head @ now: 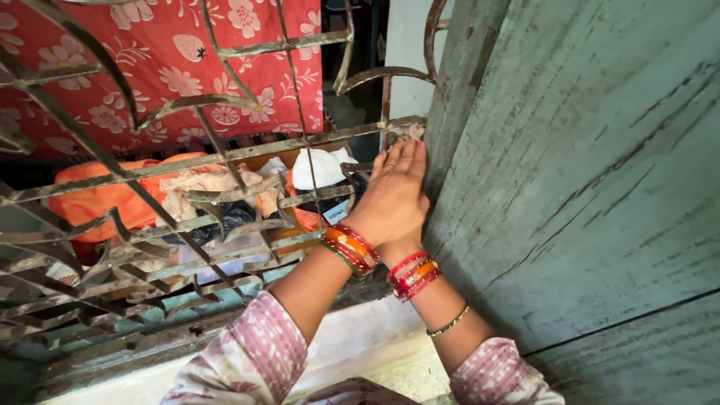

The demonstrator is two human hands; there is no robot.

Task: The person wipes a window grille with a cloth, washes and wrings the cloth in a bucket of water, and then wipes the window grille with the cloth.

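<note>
My left hand (391,196) lies flat with its fingers straight and together, a ring on one finger, at the right end of a rusty metal grille (225,154), where the grille meets a green wooden shutter (585,172). Red and orange bangles sit on that wrist. My right hand (406,244) comes up beneath the left one and is almost wholly covered by it. Only its wrist shows, with red bangles and a thin bracelet, close against the shutter's edge. Both arms wear pink patterned sleeves.
Behind the grille hangs a red flowered cloth (165,67). Below it lie an orange bundle (97,199), a white cloth (319,166) and dark fabric. A pale ledge (360,345) runs under the grille. The shutter fills the right side.
</note>
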